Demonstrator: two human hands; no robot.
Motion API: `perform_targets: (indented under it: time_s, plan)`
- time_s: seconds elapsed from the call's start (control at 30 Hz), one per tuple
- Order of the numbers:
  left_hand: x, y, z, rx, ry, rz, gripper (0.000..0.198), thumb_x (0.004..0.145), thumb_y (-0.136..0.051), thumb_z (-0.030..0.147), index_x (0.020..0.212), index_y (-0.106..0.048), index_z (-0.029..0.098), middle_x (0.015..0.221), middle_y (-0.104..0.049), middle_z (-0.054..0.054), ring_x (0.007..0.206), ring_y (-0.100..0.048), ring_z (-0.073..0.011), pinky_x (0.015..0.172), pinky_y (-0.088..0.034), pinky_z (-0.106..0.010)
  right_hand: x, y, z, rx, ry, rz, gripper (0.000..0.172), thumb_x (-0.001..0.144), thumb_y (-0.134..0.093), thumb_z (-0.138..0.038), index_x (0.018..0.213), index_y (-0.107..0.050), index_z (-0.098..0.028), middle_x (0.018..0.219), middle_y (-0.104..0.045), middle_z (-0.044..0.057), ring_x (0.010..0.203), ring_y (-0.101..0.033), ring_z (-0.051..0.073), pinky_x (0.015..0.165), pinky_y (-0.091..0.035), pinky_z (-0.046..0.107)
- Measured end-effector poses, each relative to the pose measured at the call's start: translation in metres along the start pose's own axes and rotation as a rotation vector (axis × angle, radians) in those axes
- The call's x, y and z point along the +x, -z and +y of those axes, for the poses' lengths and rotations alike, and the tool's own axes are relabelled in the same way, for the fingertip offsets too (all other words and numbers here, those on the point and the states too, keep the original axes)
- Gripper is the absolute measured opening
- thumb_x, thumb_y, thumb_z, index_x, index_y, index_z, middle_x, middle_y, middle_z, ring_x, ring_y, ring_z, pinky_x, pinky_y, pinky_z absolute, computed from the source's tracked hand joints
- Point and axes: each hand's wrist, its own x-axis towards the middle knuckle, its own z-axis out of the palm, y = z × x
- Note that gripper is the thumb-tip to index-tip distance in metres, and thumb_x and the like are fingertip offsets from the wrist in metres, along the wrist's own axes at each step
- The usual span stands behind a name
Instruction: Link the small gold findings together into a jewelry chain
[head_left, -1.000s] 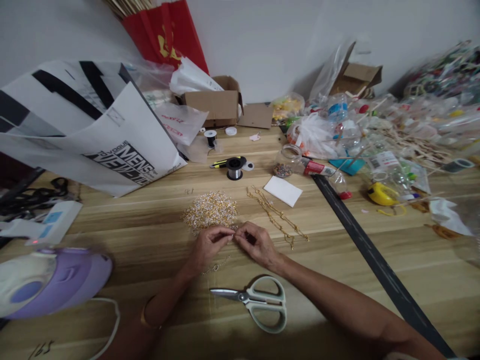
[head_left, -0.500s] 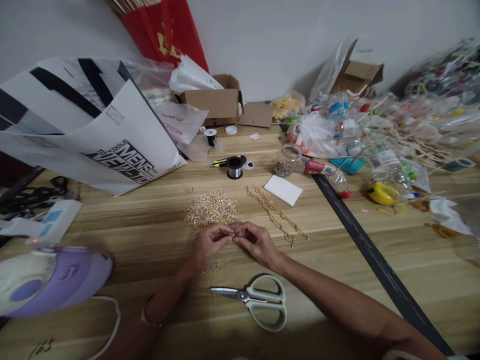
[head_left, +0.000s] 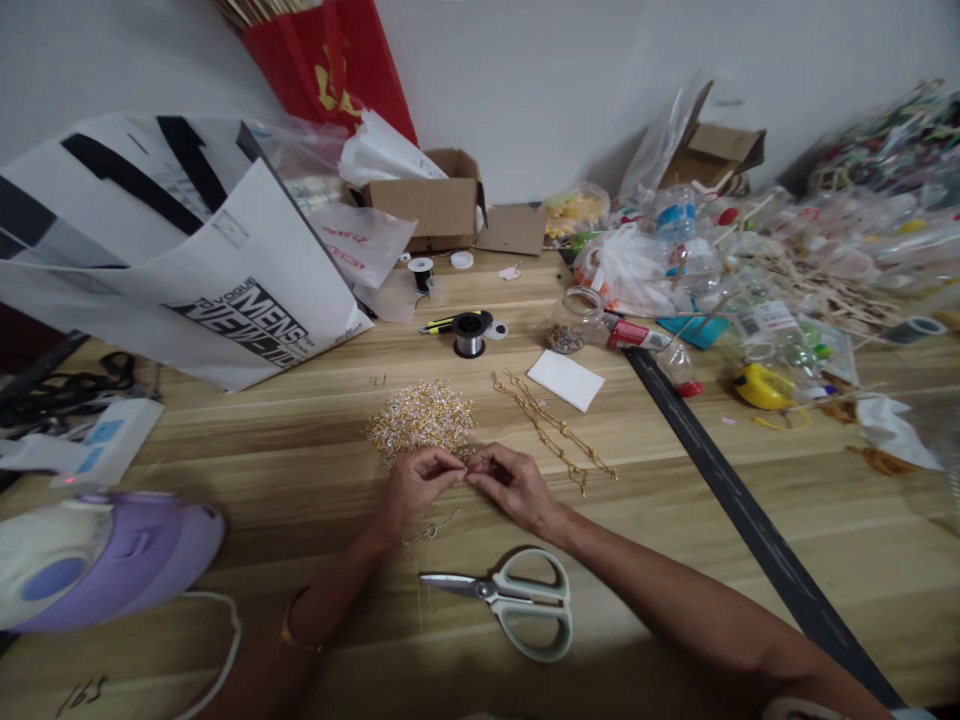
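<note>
My left hand [head_left: 417,488] and my right hand [head_left: 516,488] meet fingertip to fingertip, both pinched around something tiny that I cannot make out. Just beyond them lies a heap of small gold and silver jewellery pieces [head_left: 421,416]. A short silver-coloured chain [head_left: 433,530] rests on the table below my left hand, partly hidden by it. To the right of my right hand, gold chains [head_left: 553,430] with beads are stretched out on the wood. Scissors [head_left: 495,595] with pale handles lie nearer to me, blades pointing left.
A wire spool [head_left: 469,336], a cutter knife [head_left: 439,324], a jar of beads [head_left: 574,325] and a white card [head_left: 566,380] lie beyond the heap. At left stand a white bag [head_left: 187,280] and a purple appliance [head_left: 150,560]. Plastic bottles [head_left: 679,225] and other clutter cover the right back.
Both hands stay in almost the same place, fingertips still together, with only a slight shift of the fingers. The things on the table have not moved.
</note>
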Motion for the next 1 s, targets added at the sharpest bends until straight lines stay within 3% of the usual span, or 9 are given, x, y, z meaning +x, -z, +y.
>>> perform_targets:
  time_s: [0.6,1.0]
  plan:
    - [0.0028,0.0011,-0.0022,-0.03,0.036,-0.018,0.01,0.062,-0.07,0.02,0.065,-0.066,0.012,0.063,-0.067,-0.003,0.059,-0.059,-0.0121,0.058,-0.044,-0.021,0.0003,0.0003,0.0031,0.11,-0.032,-0.038,0.018,0.079,-0.063,-0.031,0.087,-0.059,-0.015,0.074,-0.061,0.002,0.066,-0.056,0.012,0.061,-0.045,0.022]
    - [0.0031,0.0024,-0.0033,0.039,-0.002,-0.068,0.012,0.067,-0.066,0.025,0.067,-0.066,0.013,0.065,-0.065,-0.002,0.063,-0.057,-0.0126,0.061,-0.043,-0.021,0.0005,0.0005,0.0049,0.14,-0.036,-0.05,0.021,0.08,-0.062,-0.035,0.088,-0.06,-0.015,0.076,-0.06,0.003,0.068,-0.056,0.012,0.062,-0.045,0.023]
